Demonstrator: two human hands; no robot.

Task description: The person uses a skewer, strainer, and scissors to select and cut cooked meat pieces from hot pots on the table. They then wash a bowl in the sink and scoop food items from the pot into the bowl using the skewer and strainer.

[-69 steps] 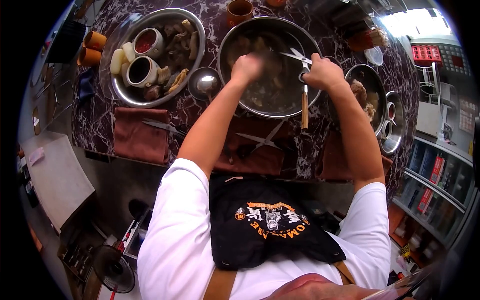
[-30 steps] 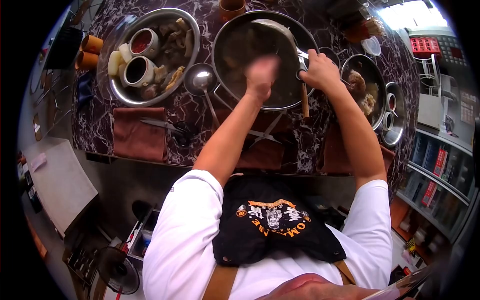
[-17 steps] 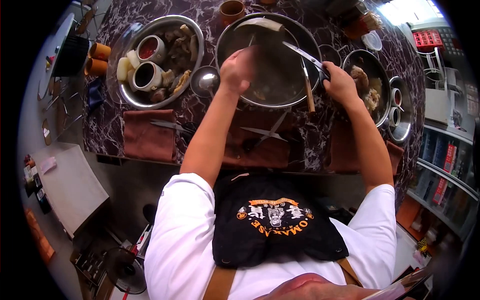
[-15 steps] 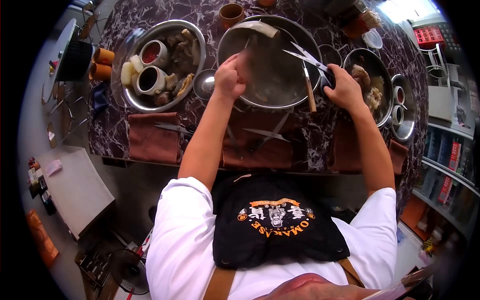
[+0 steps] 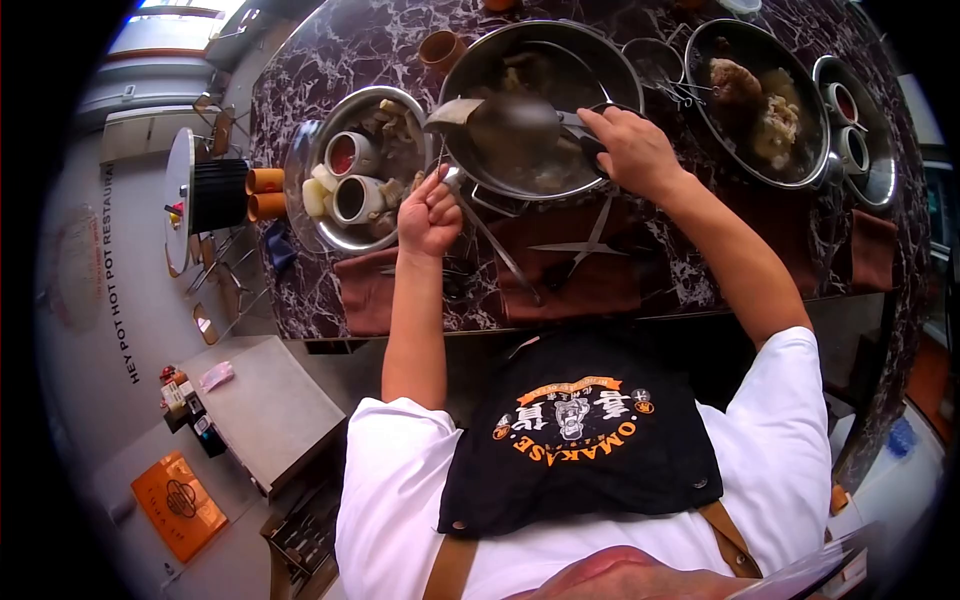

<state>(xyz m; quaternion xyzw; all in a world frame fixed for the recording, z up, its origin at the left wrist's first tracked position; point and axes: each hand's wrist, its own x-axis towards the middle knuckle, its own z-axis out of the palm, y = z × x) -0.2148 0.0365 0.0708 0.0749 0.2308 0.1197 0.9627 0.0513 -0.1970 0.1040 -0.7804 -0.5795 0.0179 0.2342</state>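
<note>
My left hand (image 5: pixel 430 215) is closed in a pinch at the left rim of the big steel pot (image 5: pixel 628 72). Something thin rises from its fingertips; I cannot make out what. Just above it, a pale, long piece of food (image 5: pixel 455 112) juts over the pot's left rim. My right hand (image 5: pixel 635 155) grips dark-handled scissors (image 5: pixel 572 119) over the pot's right side, blades pointing left. A blurred patch hides the blade tips and whatever lies between the hands. Cloudy broth (image 5: pixel 548 180) with pieces in it shows inside the pot.
Left stands a steel platter (image 5: pixel 350 238) with food and two sauce cups. Another pan (image 5: pixel 700 140) with meat is at right, beside a dish with cups (image 5: pixel 880 190). Scissors (image 5: pixel 588 247) and a metal strip (image 5: pixel 505 255) lie on brown napkins (image 5: pixel 530 300). A brown cup (image 5: pixel 440 50) stands behind.
The view has swung, shifting the table. My right hand has brought the scissors leftward over the pot. My left hand is now lower, at the rim, and the pale piece is lower left.
</note>
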